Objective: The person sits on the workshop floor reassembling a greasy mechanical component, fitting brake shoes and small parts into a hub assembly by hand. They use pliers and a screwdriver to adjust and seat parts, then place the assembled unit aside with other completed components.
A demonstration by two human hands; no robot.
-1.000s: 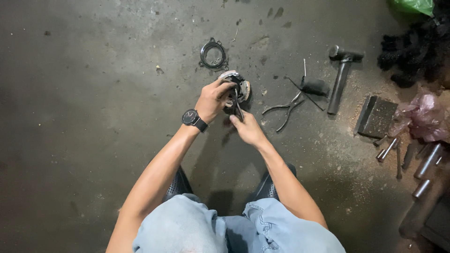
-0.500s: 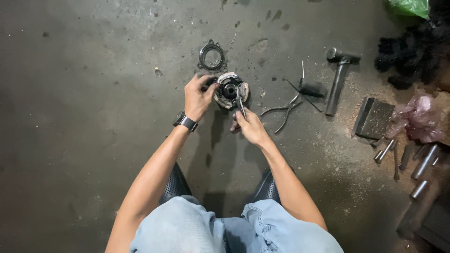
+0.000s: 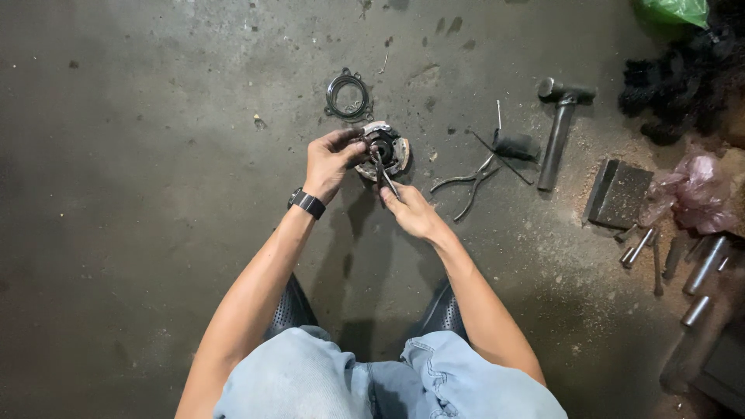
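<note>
A round metal part [image 3: 386, 147] with a dark centre rests on the concrete floor in front of me. My left hand [image 3: 330, 161], with a black watch on its wrist, grips the part's left rim. My right hand [image 3: 410, 211] holds a thin metal tool [image 3: 382, 172] whose tip reaches into the part's dark centre. A dark ring-shaped gasket [image 3: 347, 96] lies flat on the floor just beyond the part, apart from both hands.
Pliers [image 3: 467, 184] lie right of the part, then a small black cylinder [image 3: 515, 144] and a hammer [image 3: 559, 128]. Further right are a dark flat block [image 3: 620, 194], several metal rods [image 3: 702, 268], a pink bag [image 3: 697, 191] and a green bag [image 3: 673, 10]. My knees are below.
Both hands and the round part have shifted slightly up and left in view. The left hand has slid from covering the part to its left rim, so the centre shows.
</note>
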